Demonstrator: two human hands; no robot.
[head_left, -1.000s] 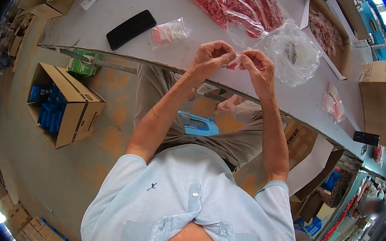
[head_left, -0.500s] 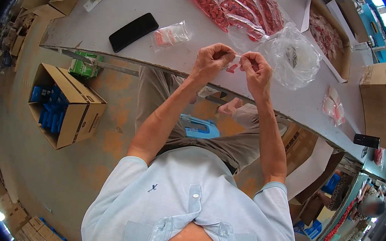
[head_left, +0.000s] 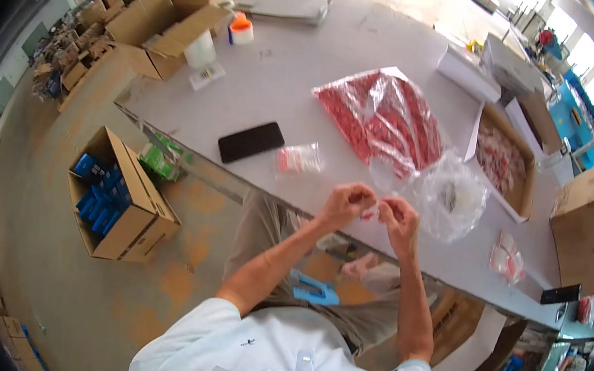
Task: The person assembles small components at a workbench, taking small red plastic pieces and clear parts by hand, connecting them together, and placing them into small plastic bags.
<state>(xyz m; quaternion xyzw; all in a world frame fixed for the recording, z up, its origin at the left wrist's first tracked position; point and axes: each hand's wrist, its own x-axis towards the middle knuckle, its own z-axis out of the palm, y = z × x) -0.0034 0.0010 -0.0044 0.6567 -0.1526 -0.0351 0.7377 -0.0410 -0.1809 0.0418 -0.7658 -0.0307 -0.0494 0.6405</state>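
Observation:
My left hand point(head_left: 349, 204) and my right hand point(head_left: 400, 224) are close together above the table's near edge, both with fingers pinched. A small red piece point(head_left: 368, 214) shows between them; whatever else the fingertips hold is too small and blurred to make out. Just beyond lies a large clear plastic bag point(head_left: 391, 119) full of small red pieces. Its crumpled open end point(head_left: 449, 199) spreads beside my right hand. To the left of my left hand is a small clear packet point(head_left: 300, 158) with red and white contents, next to a black phone point(head_left: 251, 142).
At the right, an open carton point(head_left: 525, 184) holds many small red-and-clear packets. Another packet point(head_left: 507, 258), a black object point(head_left: 560, 294) and a closed cardboard box point(head_left: 588, 223) are near the right end. Tape rolls point(head_left: 241, 30) sit far left. A carton of blue boxes point(head_left: 132, 204) stands on the floor.
The view has tilted up, showing more of the table's far side. My hands stay pinched close together; the clear strip visible between the fingertips before is no longer distinct.

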